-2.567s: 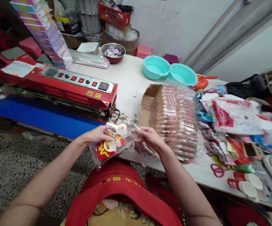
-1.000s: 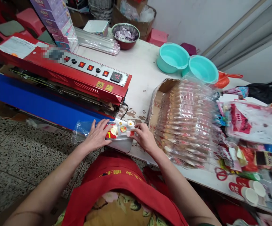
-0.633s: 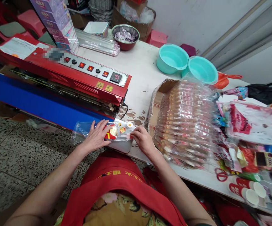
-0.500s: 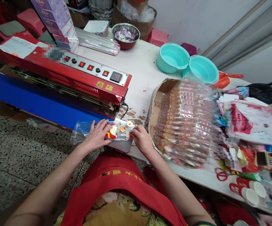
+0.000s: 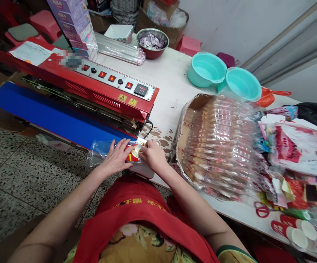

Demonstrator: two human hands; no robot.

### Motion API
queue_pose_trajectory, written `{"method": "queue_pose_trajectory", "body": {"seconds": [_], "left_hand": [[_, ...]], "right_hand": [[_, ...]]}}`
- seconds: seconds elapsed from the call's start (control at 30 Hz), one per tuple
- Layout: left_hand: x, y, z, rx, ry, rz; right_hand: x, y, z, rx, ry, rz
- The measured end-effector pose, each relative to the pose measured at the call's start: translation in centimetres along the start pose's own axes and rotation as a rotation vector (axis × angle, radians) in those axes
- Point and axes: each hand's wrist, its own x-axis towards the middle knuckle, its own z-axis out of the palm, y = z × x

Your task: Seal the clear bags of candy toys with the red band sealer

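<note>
My left hand (image 5: 117, 156) lies with fingers spread over a clear plastic bag (image 5: 96, 151) at the near end of the blue belt. A red and yellow piece (image 5: 133, 156) with a pale top shows in the packaging between my hands. My right hand (image 5: 154, 157) is closed, its fingertips pinched together over the packaging beside that piece. What those fingertips grip is hidden. Under the packaging, part of a pale, smooth surface (image 5: 144, 170) shows at the table's edge.
A red sealing machine (image 5: 98, 86) with a blue belt (image 5: 57, 118) stands at left. To the right, a cardboard box (image 5: 180, 146) holds several clear packs (image 5: 218, 146). Behind are two turquoise basins (image 5: 206, 67) and a metal bowl (image 5: 162, 51). Scissors (image 5: 262, 210) and paper cups (image 5: 299, 238) lie far right.
My right hand has moved left across the packaging, closer to my left hand, and now covers the small round pieces seen before. My left hand stays on the bag. The view has shifted slightly.
</note>
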Motion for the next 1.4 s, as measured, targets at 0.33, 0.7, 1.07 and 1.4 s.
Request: {"method": "queue_pose_trajectory", "body": {"seconds": [0.33,0.7,1.07,1.4], "left_hand": [[-0.1,0.2,0.1,0.018,0.019,-0.016],[0.4,1.0,-0.4,-0.066,0.018,-0.127],[1.1,1.9,-0.9,-0.091,-0.013,-0.248],[1.1,1.5,-0.4,-0.114,-0.009,-0.251]], "right_hand": [[0.7,-1.1,-0.4,-0.077,-0.104,0.029],[1.6,-2.5,-0.9,-0.166,-0.172,0.072],[1.1,-1.2,0.2,0.005,-0.088,0.171],[-4.1,7.3,-0.5,0.629,0.395,0.546]]}}
